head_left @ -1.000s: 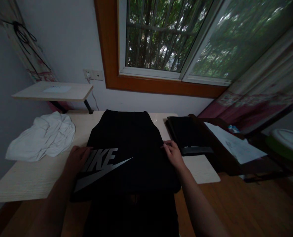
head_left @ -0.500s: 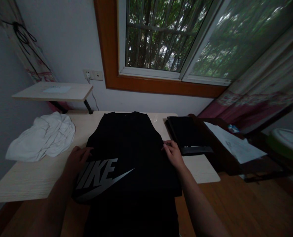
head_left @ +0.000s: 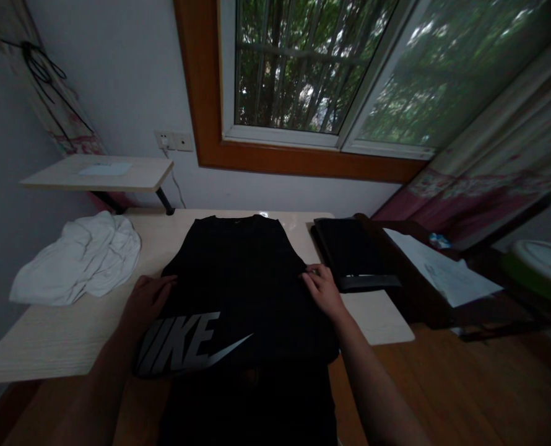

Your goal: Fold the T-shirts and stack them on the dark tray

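A black sleeveless shirt (head_left: 238,272) with a grey NIKE print and swoosh lies spread on the table, its neckline toward the wall and its lower part at the front edge. My left hand (head_left: 148,300) pinches the left side edge of the shirt just below the armhole. On the opposite side, my right hand (head_left: 321,288) grips the matching edge between thumb and fingers. The fingertips of both hands are partly lost against the dark cloth.
On the left of the pale table (head_left: 57,337) lies a crumpled white cloth (head_left: 80,257), in front of a small raised shelf (head_left: 99,172). A black folder-like item (head_left: 350,251) and white paper (head_left: 438,266) are on the right. A window (head_left: 317,68) is behind.
The shirt has slid a little toward me, its neckline and print now lower and the swoosh partly over the front edge. Both hands keep their grip at nearly the same places.
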The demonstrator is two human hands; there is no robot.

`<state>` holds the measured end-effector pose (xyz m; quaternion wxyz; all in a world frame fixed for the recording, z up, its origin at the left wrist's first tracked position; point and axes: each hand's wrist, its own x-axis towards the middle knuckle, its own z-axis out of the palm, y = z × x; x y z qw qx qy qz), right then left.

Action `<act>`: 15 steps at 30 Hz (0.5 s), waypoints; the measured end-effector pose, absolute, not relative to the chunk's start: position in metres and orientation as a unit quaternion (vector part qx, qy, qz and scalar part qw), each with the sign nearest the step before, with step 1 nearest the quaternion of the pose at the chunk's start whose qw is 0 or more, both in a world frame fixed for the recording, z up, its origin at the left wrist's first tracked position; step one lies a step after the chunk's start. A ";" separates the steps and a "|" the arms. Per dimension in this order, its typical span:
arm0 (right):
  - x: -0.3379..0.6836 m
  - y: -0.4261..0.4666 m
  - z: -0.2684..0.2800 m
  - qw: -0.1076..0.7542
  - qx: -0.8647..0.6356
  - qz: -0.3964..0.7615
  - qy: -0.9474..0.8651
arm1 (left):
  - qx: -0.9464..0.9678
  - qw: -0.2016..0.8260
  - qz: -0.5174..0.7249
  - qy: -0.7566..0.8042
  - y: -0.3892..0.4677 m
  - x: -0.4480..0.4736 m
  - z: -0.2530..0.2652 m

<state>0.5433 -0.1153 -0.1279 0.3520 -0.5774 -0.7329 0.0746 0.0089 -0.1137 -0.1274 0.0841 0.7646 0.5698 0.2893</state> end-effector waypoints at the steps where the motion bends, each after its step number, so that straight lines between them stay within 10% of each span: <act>1: 0.544 -0.115 -0.129 0.354 -0.576 0.074 -0.733 | 0.764 0.090 0.290 0.569 -0.114 0.009 -0.128; 15: 0.547 -0.103 -0.137 0.404 -0.640 0.100 -0.646 | 0.802 0.026 0.290 0.521 -0.107 0.012 -0.131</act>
